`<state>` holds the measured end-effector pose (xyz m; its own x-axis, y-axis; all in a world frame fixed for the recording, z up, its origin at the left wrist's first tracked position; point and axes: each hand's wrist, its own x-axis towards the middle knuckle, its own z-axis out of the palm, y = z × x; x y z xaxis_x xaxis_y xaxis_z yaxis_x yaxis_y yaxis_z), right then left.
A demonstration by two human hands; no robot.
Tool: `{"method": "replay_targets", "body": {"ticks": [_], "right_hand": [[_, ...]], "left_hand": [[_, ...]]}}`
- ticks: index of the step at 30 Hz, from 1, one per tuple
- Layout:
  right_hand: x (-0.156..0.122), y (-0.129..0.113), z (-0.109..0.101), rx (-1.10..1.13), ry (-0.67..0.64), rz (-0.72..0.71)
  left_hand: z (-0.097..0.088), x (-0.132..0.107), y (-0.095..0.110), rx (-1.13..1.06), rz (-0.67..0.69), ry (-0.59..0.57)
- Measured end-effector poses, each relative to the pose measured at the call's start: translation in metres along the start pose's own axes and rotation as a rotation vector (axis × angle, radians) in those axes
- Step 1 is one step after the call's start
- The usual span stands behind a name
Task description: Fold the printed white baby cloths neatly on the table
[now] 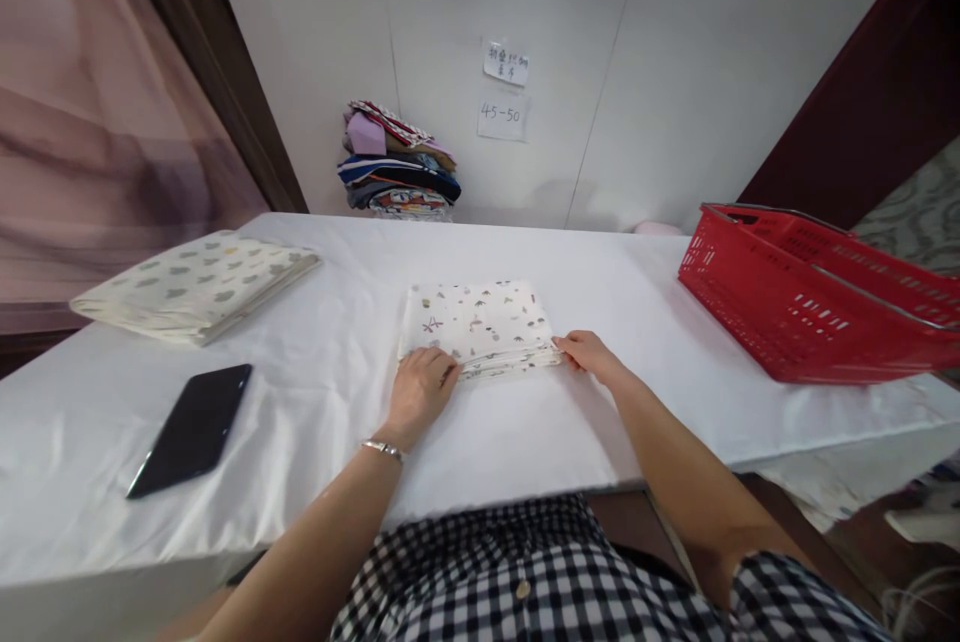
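Note:
A white cloth (480,317) with small coloured prints lies folded into a flat rectangle in the middle of the table, its layered edges towards me. At its near left corner, my left hand (424,384) rests with curled fingers over the cloth and the thumb at the front edge. The near right corner is pinched between the thumb and fingers of my right hand (589,356). Further left lies a larger folded white cloth (202,277) with grey-green leaf-like shapes, apart from both hands.
A black phone or tablet (196,427) lies on the white-covered table (517,462) at the left. A red plastic basket (810,312) stands at the right edge. Behind the table is a stack of folded fabrics (401,167) against the wall, near two paper notes (502,115).

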<state>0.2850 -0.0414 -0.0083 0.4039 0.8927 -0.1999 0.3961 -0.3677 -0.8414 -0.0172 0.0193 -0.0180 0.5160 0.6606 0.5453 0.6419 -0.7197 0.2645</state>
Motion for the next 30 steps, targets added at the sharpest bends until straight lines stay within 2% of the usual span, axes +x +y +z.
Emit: {"method": "replay_targets", "body": {"ticks": [9, 13, 19, 24, 30], "right_hand": [[0.003, 0.010, 0.002, -0.041, -0.012, 0.020], [-0.001, 0.010, 0.001, -0.069, 0.021, -0.024], [-0.017, 0.004, 0.007, -0.138, 0.232, -0.332], [-0.021, 0.010, 0.016, -0.198, 0.238, -0.548], [-0.009, 0.024, 0.024, -0.102, 0.274, -0.632]], "left_hand": [[-0.004, 0.000, 0.002, 0.093, -0.073, 0.037], [-0.007, 0.000, 0.003, 0.140, -0.108, 0.039], [-0.005, -0.001, 0.001, 0.135, -0.108, 0.041], [-0.006, -0.003, 0.001, 0.120, -0.100, 0.043], [-0.007, 0.002, 0.006, 0.097, 0.009, 0.067]]}}
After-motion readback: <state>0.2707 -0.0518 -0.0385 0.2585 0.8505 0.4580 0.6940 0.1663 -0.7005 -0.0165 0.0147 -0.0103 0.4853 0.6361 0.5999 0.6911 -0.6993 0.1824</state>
